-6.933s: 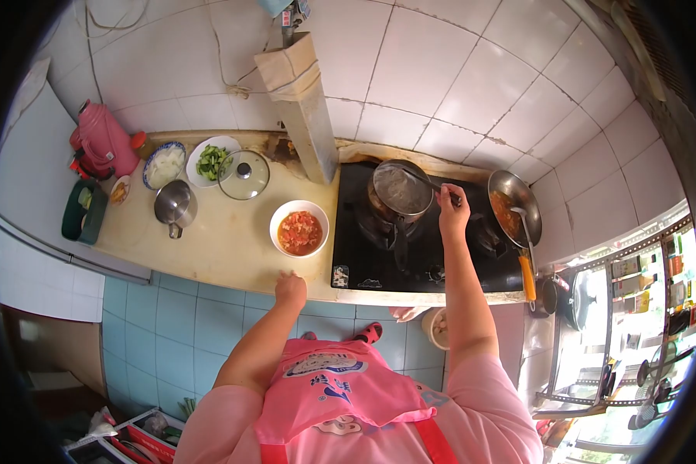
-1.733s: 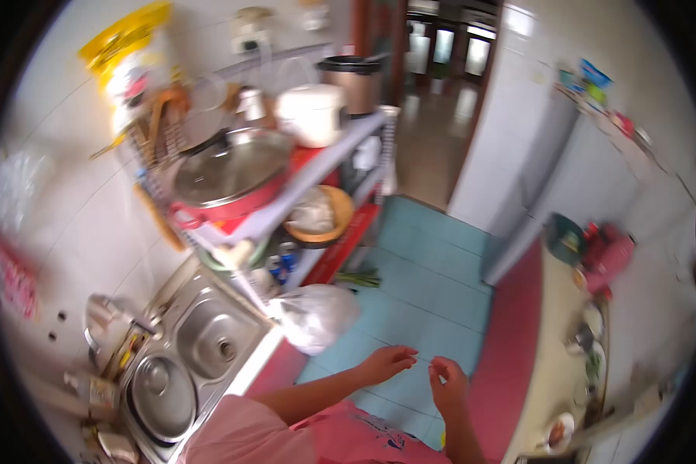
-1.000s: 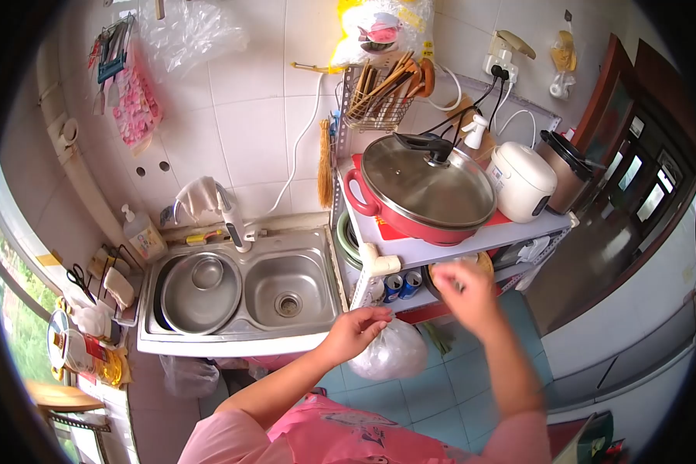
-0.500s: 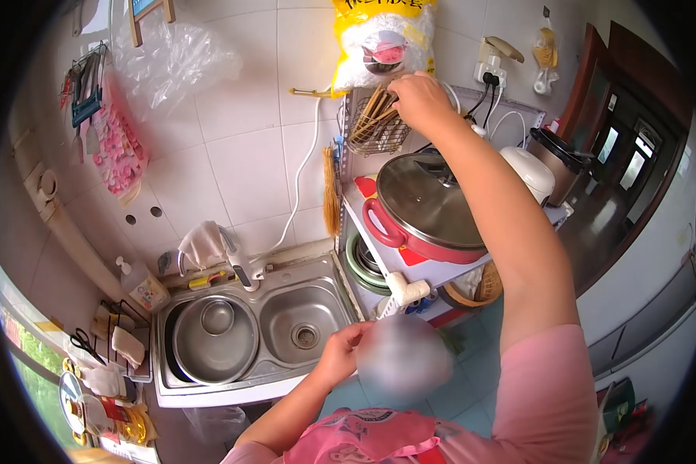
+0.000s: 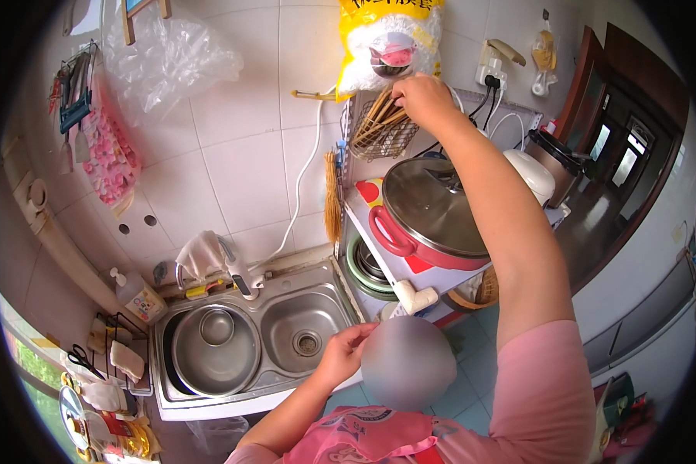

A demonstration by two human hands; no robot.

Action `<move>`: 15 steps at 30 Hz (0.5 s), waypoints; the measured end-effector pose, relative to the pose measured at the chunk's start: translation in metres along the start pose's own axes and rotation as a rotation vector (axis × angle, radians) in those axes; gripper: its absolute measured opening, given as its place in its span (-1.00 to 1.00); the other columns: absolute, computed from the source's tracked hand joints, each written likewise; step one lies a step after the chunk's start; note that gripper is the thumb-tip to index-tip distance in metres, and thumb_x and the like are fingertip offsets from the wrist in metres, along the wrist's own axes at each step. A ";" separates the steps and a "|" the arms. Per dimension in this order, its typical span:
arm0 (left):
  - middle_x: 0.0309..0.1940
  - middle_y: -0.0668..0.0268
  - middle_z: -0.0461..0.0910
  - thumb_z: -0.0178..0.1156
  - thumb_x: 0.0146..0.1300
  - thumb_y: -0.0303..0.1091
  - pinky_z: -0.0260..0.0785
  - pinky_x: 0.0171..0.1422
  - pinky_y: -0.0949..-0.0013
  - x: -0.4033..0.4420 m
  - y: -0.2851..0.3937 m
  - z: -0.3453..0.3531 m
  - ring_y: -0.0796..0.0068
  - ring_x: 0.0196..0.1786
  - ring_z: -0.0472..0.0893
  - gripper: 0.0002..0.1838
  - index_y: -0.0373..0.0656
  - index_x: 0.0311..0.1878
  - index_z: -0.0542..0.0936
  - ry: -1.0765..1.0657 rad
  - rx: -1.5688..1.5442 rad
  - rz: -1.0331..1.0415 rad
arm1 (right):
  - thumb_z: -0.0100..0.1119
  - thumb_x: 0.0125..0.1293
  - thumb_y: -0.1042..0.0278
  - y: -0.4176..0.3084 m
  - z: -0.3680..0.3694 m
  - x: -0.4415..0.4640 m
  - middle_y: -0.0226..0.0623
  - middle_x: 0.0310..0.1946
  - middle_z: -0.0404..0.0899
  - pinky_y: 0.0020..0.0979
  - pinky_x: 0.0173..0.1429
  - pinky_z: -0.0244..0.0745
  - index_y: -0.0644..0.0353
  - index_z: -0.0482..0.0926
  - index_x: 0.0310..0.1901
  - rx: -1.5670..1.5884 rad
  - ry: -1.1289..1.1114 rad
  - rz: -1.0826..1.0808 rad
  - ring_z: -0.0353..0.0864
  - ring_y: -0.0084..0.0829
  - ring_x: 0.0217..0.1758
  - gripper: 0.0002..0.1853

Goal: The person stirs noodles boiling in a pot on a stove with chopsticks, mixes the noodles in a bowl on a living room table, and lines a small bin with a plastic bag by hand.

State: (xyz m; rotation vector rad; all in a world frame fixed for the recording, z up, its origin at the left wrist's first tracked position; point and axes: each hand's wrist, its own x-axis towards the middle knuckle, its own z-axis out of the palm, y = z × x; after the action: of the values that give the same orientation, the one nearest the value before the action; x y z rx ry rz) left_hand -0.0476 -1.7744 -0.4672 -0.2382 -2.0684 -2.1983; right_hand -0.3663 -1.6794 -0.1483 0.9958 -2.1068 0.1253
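My right hand (image 5: pixel 425 99) is at the top of the wire basket (image 5: pixel 385 141) on the wall side, its fingers closed on the wooden chopsticks (image 5: pixel 376 116) that stand in it. Just above hangs a yellow and white bag (image 5: pixel 390 46). Below the basket a red pot (image 5: pixel 433 213) with a glass lid sits on the shelf. Low in the view, my left hand (image 5: pixel 346 356) is beside the sink's right front corner, fingers pinched together. Its fingertips meet a blurred round patch, so what they hold, if anything, cannot be made out.
A double sink (image 5: pixel 305 325) holds a metal basin (image 5: pixel 216 352) with a small bowl. A soap bottle (image 5: pixel 139 298), a dish rack (image 5: pixel 124 352) and a faucet (image 5: pixel 240 274) stand around it. A white cooker (image 5: pixel 530 174) is behind my right arm; a small broom (image 5: pixel 332 197) hangs beside the shelf.
From the stove, the view has turned to the sink and shelf. My right hand has risen from above the lower shelf to the chopstick basket. My left hand stays low near the sink.
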 end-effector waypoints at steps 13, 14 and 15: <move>-0.09 0.21 0.64 0.09 0.37 -0.42 0.39 0.14 0.45 0.004 -0.001 -0.003 0.51 -0.01 0.58 -0.68 -0.36 0.13 0.47 -0.028 0.039 0.025 | 0.18 0.19 0.22 -0.008 -0.034 0.006 -0.27 -0.38 0.60 -0.18 -0.09 0.40 0.07 0.59 -0.42 -0.071 0.177 -0.125 0.56 -0.20 -0.18 -0.85; -0.09 0.21 0.64 0.09 0.37 -0.42 0.39 0.14 0.45 0.005 0.000 -0.003 0.51 -0.01 0.58 -0.68 -0.36 0.13 0.47 -0.033 0.041 0.026 | 0.17 0.20 0.21 -0.007 -0.041 0.007 -0.26 -0.38 0.60 -0.16 -0.14 0.42 0.09 0.59 -0.41 -0.034 0.208 -0.119 0.57 -0.18 -0.21 -0.84; -0.09 0.22 0.64 0.10 0.36 -0.44 0.39 0.14 0.44 0.005 0.004 -0.003 0.51 -0.02 0.59 -0.68 -0.35 0.13 0.47 -0.014 0.048 0.013 | 0.17 0.20 0.21 -0.002 -0.053 0.009 -0.26 -0.38 0.60 -0.16 -0.14 0.42 0.09 0.59 -0.41 -0.035 0.208 -0.114 0.57 -0.18 -0.21 -0.84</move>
State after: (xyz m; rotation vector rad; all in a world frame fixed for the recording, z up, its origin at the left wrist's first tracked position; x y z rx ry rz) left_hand -0.0517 -1.7773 -0.4629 -0.2626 -2.1178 -2.1434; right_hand -0.3355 -1.6657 -0.1065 1.0336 -1.8539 0.1283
